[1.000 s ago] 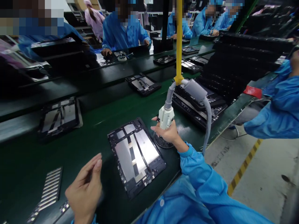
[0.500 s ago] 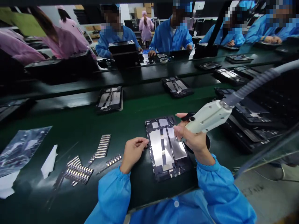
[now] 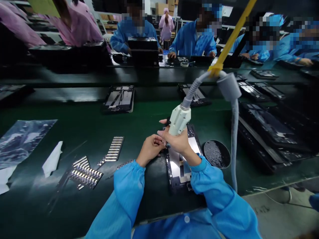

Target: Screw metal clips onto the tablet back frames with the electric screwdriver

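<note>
My right hand (image 3: 178, 139) is wrapped round a pale screwdriver tool (image 3: 179, 119) with a grey corrugated hose at its top. The tool's tip is down at the left edge of a tablet-like device (image 3: 175, 166), which lies flat with its inside showing. My left hand (image 3: 152, 147) is closed in a pinch at that same edge, close to the right hand's fingers; what it pinches, if anything, is too small to make out. Right of the device stands a round dish (image 3: 216, 153) of small grey pieces.
Strips of small parts (image 3: 86, 172) and a metal-barred strip (image 3: 115, 148) lie to the left, beside white paper (image 3: 52, 158) and a plastic bag (image 3: 25, 141). Stacked devices (image 3: 271, 132) stand at the right. A yellow strap (image 3: 231, 36) holds the hose. People work across the line.
The tool has moved left and turned upright, from the device's right side to its left edge. Both hands are now close together. The round dish has come into full view.
</note>
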`<state>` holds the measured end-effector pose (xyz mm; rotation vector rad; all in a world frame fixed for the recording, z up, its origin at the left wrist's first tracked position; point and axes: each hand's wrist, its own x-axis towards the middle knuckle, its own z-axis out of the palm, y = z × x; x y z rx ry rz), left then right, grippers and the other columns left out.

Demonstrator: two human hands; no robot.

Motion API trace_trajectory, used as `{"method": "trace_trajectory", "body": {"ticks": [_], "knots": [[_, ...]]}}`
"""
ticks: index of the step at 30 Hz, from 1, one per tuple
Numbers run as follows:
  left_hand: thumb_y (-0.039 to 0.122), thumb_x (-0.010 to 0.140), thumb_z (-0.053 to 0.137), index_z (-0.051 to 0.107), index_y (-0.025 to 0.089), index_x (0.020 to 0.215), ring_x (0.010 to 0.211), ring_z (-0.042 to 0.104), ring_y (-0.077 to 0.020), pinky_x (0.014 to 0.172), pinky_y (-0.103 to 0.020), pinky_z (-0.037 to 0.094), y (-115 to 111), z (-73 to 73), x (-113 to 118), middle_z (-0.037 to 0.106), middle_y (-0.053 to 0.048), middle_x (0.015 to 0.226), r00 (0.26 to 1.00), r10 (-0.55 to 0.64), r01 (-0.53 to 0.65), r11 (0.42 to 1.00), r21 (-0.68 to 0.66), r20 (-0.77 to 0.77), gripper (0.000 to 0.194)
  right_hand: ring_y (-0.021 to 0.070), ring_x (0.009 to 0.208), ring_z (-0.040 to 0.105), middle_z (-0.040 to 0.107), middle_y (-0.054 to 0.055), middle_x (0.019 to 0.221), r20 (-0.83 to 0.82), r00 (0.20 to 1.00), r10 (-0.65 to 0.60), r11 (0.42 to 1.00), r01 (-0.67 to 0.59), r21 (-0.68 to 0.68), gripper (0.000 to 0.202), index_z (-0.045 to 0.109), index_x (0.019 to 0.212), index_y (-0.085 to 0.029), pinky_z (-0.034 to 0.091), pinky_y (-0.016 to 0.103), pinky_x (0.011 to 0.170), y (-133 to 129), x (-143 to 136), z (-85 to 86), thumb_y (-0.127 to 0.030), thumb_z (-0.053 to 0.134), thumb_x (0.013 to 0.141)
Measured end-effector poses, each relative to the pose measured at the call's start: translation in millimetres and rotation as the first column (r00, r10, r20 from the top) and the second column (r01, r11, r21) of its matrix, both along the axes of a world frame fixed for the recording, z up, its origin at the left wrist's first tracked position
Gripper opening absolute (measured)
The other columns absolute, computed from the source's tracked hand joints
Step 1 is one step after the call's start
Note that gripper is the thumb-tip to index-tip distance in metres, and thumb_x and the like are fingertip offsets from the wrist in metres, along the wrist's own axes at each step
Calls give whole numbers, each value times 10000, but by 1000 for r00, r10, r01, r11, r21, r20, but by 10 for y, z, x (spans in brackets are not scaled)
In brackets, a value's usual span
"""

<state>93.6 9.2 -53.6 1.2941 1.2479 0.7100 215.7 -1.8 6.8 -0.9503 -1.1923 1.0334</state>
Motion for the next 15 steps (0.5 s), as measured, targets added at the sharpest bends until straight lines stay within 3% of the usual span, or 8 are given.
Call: {"method": "trace_trajectory", "body": {"ticks": [8,15], "knots": [[165,667,664,570,143,825,524,615,-130,371,-183,464,5,17,-1,623,4,634,1000,13,-12,999,-38,22,185,127,461,540,549,-79,516,32,999,25,999,-24,-22,325,613,997,-195,493,305,509,39,-35,-127,-240,729,697],[199,633,683,620,136,862,531,607,-127,409,-206,489,8,21,8,659,-17,693,1000,14,-13,999,-33,23,246,143,497,564,537,-55,515,87,996,-5,1000,7,-23,168,613,811,-201,484,297,502,15,-83,-128,-243,722,691]]}}
